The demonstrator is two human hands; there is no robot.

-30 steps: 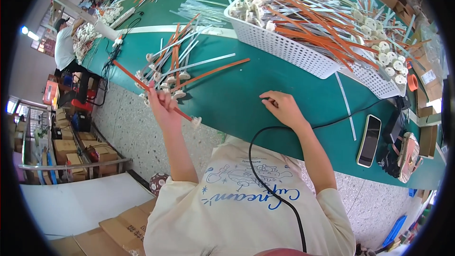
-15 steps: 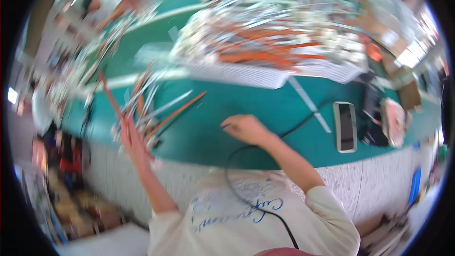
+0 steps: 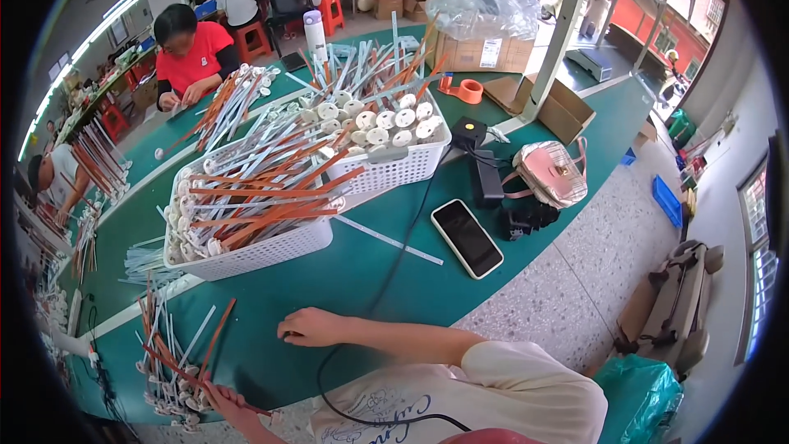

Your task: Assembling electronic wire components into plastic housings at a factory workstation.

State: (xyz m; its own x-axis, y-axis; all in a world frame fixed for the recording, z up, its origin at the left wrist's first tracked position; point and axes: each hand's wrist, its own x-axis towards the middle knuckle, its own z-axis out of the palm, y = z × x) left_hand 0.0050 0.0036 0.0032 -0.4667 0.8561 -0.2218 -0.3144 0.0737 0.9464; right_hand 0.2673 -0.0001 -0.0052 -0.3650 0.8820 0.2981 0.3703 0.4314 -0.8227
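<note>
A person sat at a green worktable (image 3: pixel 394 279), seen from above through a curved wide lens. Their left hand (image 3: pixel 220 399), at the table's near edge, was closed around the end of an orange-brown rod (image 3: pixel 177 372), fingers curled and pressed together on it. Just beyond those fingers lay a loose pile of rods (image 3: pixel 168 362), white and orange, some with round white end caps, fanned out and overlapping. The right hand (image 3: pixel 311 327) rested flat on the table, well apart from the pile, fingers together and slightly bent, fingertips touching something small and dark; what it was could not be told. A black cable (image 3: pixel 386 279) ran away from near those fingertips.

Farther from both hands stood a white basket (image 3: pixel 271 251) heaped with more rods, a second basket (image 3: pixel 403 166) behind it, and a black phone (image 3: pixel 467 238) to the right of the right hand. Another person in red (image 3: pixel 191 53) worked at the far side.

The held rod seemed tangled among the others, so pulling it could drag neighbours off the near edge.
</note>
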